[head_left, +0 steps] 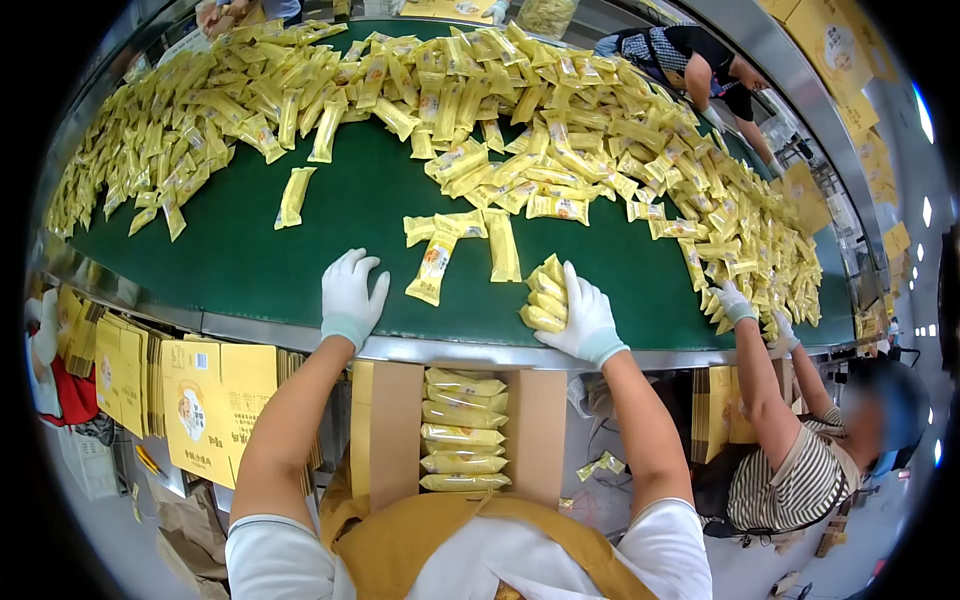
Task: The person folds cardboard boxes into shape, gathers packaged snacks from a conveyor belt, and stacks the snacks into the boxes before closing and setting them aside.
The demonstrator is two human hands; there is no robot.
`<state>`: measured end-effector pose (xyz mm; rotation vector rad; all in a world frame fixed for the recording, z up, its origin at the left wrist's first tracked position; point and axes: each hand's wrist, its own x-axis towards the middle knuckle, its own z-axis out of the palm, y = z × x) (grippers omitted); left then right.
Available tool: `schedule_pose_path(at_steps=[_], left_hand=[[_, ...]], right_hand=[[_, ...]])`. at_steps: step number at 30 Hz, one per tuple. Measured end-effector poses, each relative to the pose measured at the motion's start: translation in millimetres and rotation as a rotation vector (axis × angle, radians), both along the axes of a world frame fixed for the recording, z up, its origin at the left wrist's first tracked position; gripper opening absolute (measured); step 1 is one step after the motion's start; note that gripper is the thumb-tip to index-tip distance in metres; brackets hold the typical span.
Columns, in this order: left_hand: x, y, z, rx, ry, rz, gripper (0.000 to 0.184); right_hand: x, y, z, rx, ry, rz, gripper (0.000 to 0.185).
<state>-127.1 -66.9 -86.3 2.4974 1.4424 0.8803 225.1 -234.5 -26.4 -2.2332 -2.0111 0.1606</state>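
Note:
My left hand (352,296), in a white glove, rests on the green belt (230,260) near its front edge, fingers apart, holding nothing. A small stack of yellow packets (546,296) is gripped by my right hand (583,315), also gloved, at the belt's front edge. Between and beyond my hands lie loose packets (434,262), one overlapping others. Below the edge, in front of my body, an open carton (395,430) holds a row of yellow packets (464,436).
A large heap of packets (450,90) covers the belt's far side. At right, a co-worker (790,470) reaches onto the belt; another person (690,60) bends at the far right. Folded cartons (215,400) stand at left, beyond the metal edge (440,352).

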Motion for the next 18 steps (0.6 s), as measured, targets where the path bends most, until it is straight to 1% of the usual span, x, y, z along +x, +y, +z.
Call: schedule_pose_path(at_steps=[1, 2, 5, 6, 9, 11, 12, 13, 14, 15, 16, 18], left_hand=[[-0.2, -0.6, -0.1, -0.001, -0.004, 0.002, 0.028], [-0.4, -1.3, 0.5, -0.01, 0.0, 0.007, 0.028], [-0.4, -0.5, -1.0, -0.019, -0.002, 0.017, 0.029], [-1.0, -0.9, -1.8, -0.017, 0.001, 0.022, 0.029], [0.6, 0.4, -3.0, -0.002, 0.003, 0.017, 0.029], [0.3, -1.0, -3.3, 0.017, -0.003, 0.017, 0.028], [0.3, -1.6, -3.1, 0.022, -0.01, 0.013, 0.028], [1.1, -1.3, -2.5, 0.025, -0.013, 0.011, 0.028], [0.8, -1.0, -2.7, 0.027, -0.013, 0.013, 0.028], [0.4, 0.8, -5.5, 0.041, -0.029, 0.001, 0.028], [0.4, 0.8, -5.3, 0.045, -0.029, 0.0, 0.028], [0.4, 1.4, -5.8, 0.053, -0.026, 0.001, 0.028]], right_hand=[[-1.1, 2.8, 5.5, -0.026, 0.022, -0.023, 0.125], [-1.1, 4.8, 13.9, -0.106, 0.125, -0.089, 0.128], [-5.0, -15.6, 26.2, 0.104, 0.72, -0.082, 0.13], [-12.8, -23.7, 42.1, 0.087, 0.979, -0.079, 0.131], [-37.5, -53.0, 85.6, 0.132, 1.323, 0.016, 0.131], [-55.7, -67.4, 113.3, 0.048, 1.523, 0.083, 0.133], [-61.1, -75.9, 119.9, -0.024, 1.477, 0.128, 0.132], [-69.0, -82.0, 129.1, -0.076, 1.357, 0.192, 0.129], [-77.7, -83.9, 139.0, -0.104, 1.08, 0.313, 0.126], [-89.5, -84.3, 145.3, -0.103, 0.735, 0.439, 0.123], [-104.1, -85.1, 143.8, -0.124, 0.488, 0.506, 0.121], [-137.2, -87.1, 128.8, -0.24, 0.206, 0.563, 0.113]])
